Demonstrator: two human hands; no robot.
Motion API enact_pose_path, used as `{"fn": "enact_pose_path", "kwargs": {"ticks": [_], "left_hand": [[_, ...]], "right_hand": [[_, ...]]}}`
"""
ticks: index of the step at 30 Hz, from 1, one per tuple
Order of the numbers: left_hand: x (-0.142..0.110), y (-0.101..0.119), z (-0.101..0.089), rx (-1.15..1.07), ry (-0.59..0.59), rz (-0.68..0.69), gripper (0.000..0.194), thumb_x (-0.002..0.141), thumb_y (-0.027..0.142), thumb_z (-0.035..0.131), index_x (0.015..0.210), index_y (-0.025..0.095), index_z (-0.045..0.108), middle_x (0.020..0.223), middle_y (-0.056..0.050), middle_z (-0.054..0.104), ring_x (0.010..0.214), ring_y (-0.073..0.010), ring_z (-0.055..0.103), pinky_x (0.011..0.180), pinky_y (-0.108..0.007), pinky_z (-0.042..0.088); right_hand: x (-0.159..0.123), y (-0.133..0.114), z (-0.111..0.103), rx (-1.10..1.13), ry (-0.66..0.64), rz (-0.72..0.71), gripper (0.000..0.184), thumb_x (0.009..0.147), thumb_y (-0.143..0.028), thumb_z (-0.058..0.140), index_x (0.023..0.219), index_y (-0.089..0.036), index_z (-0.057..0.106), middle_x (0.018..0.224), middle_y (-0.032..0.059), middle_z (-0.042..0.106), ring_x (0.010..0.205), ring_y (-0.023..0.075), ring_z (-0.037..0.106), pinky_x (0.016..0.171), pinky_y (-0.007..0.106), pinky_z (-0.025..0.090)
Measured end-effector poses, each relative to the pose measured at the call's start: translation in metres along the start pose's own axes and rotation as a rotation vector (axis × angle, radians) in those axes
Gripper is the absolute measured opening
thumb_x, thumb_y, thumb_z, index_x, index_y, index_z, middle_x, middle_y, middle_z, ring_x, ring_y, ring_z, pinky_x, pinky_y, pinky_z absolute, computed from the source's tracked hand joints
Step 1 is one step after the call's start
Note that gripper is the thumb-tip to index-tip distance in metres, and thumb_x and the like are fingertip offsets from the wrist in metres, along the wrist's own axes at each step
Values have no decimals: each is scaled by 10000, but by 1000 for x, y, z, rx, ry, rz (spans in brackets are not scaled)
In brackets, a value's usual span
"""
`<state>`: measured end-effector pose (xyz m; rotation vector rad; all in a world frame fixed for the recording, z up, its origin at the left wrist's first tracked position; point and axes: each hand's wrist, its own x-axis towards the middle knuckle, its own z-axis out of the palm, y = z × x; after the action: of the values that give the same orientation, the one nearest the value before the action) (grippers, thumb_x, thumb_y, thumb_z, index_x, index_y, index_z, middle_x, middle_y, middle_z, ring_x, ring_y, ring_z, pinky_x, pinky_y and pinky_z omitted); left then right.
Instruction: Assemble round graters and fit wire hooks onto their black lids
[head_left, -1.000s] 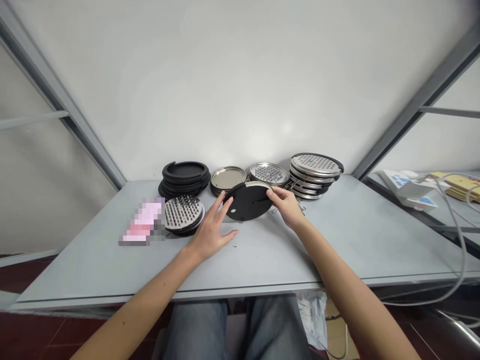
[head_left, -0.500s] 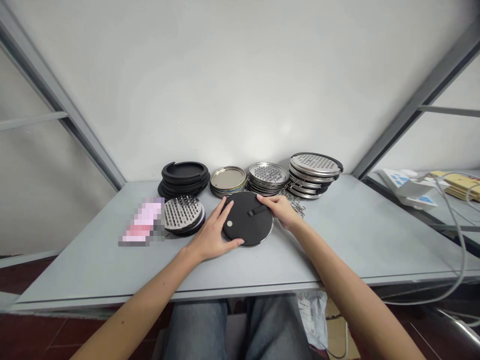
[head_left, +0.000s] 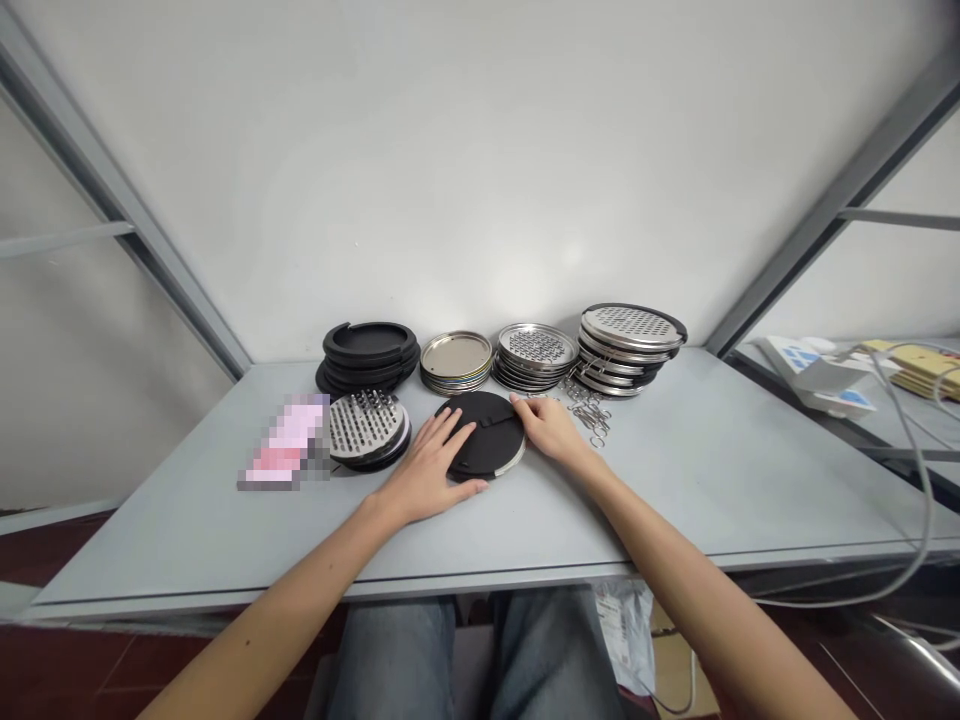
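Note:
A round black grater (head_left: 491,445) lies on the table before me, its plain black side up, with a small clip-like piece on top and a silver rim at the near right. My left hand (head_left: 431,465) grips its left side, fingers spread on the top and thumb along the near edge. My right hand (head_left: 551,425) holds its far right edge, thumb on top and the other fingers curled, partly hidden. Left of my left hand sits a short stack topped by a silver grating plate (head_left: 365,425). Loose wire rings (head_left: 592,412) lie beyond my right hand.
Along the wall stand black round trays (head_left: 367,345), flat metal discs (head_left: 455,355), grating plates (head_left: 537,347) and black-rimmed graters (head_left: 634,328). A pixelated pink item (head_left: 289,440) lies at left. Metal frame posts flank the table; a white cable (head_left: 928,490) hangs at right.
The grater has moved slightly left and turned, and now lies lower on the table. My right hand has shifted left with it; my left hand has stayed near its place.

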<state>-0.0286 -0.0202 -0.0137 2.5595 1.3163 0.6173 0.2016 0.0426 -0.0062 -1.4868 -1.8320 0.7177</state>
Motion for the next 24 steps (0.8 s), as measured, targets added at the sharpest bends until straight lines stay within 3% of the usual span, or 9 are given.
{"fn": "enact_pose_path", "kwargs": {"ticks": [3,6,10,16,24], "left_hand": [[0,-1,1,24,-27,9,788,803,556,608,1451,199,337,1554,-128,219,1441,-311,151,1172,-513,165],[-1,-2,2,31,-28,11,785,810,554,601,1456,202,330,1565,-132,173,1444,-311,132,1170,-512,164],[-1,-2,3,28,-23,16,785,811,557,596,1457,199,329,1563,-137,178,1444,-312,134,1169,-514,165],[-1,-3,2,4,-11,19,772,800,536,623,1444,210,352,1556,-129,212,1441,-314,148,1164,-527,169],[-1,-3,2,11,-22,20,764,815,540,602,1448,197,347,1555,-139,208,1441,-319,145,1165,-529,163]], "right_hand": [[-1,-1,-6,-150,73,-60,548,916,-545,343,675,-173,665,699,73,697,721,213,637,685,280,427],[1,1,-8,-123,65,-44,537,929,-536,325,820,-174,705,840,93,731,821,230,661,756,294,440],[5,8,-8,52,24,-27,562,917,-584,328,929,-156,691,841,98,731,790,223,671,726,300,471],[9,14,-5,257,-17,59,555,882,-621,398,935,-141,672,854,112,724,754,207,678,657,284,505],[8,2,-6,487,-40,233,467,857,-553,524,907,-107,653,849,147,714,681,175,652,584,258,518]]}}
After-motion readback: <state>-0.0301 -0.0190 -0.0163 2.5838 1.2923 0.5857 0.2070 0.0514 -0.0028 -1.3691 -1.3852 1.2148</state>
